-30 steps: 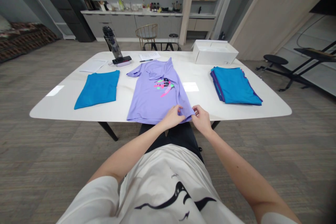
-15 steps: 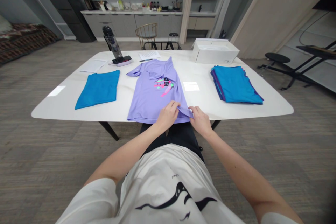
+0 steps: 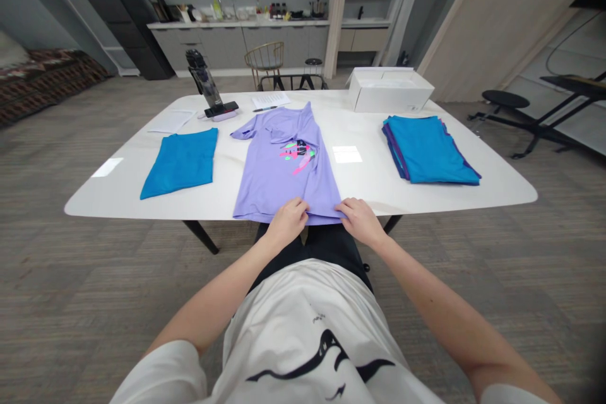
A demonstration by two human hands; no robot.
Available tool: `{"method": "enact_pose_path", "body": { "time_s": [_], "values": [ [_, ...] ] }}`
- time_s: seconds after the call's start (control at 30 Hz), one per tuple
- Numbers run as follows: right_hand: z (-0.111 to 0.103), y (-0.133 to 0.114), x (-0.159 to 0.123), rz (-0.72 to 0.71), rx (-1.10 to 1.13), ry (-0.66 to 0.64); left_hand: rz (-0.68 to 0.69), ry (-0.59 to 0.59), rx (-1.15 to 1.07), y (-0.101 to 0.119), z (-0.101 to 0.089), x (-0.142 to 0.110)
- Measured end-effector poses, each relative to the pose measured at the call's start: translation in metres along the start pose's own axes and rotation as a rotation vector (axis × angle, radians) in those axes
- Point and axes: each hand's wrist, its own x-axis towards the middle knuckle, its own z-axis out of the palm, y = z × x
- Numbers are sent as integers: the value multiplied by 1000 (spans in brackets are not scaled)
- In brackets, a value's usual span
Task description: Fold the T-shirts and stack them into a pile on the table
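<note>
- Purple shirt (image 3: 277,180) is being laid flatter than before between the hands.
- Its hem is being pinched by left hand (image 3: 286,223) and right hand (image 3: 362,221).

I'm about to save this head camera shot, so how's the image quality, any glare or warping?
Head view: two bright glare patches on the white table, one right of the purple shirt, one near the left edge; wide-angle stretching, with the fridge leaning; dark corner at lower right; shirt print fairly legible in shape, but small countertop items too soft to identify surely.
</note>
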Motion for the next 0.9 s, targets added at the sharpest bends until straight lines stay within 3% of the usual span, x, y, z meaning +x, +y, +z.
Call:
{"method": "enact_pose_path", "body": {
  "time_s": [0.17,0.3,0.6,0.8,0.9],
  "values": [
    [-4,3,-3,-21,51,2,81,-95,95,7,1,-7],
    [-11,3,6,23,134,-28,80,-156,37,5,-6,2],
    [1,31,82,200,130,-8,-16,-168,197,-21,-12,69],
    [14,50,117,222,104,-137,25,-290,178,-22,-10,74],
    [15,62,132,216,141,-125,16,-288,75,-29,-16,78]
  ]
}}
